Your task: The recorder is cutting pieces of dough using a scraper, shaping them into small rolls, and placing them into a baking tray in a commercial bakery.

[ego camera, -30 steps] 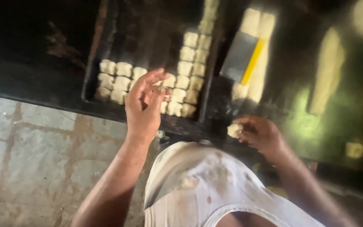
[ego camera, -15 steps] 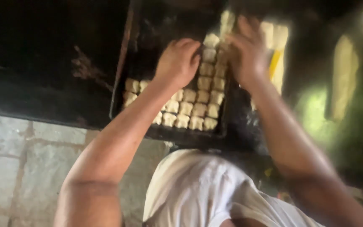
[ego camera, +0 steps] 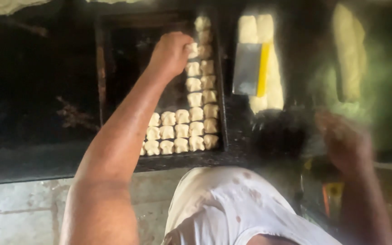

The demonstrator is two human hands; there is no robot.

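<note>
A dark baking tray lies on a black worktop and holds rows of small pale dough pieces along its right side and near edge. My left hand reaches far into the tray, its fingers closed on a dough piece at the upper end of the right-hand column. My right hand hovers low over the worktop to the right of the tray; it is blurred by motion and I cannot tell whether anything is in it.
A metal scraper with a yellow handle rests on a long slab of dough right of the tray. Another dough strip lies farther right. Grey stone floor shows below the worktop edge.
My left hand has moved farther up the tray to the right-hand column of pieces. My right hand has drawn back from the tray to the worktop at the right.
</note>
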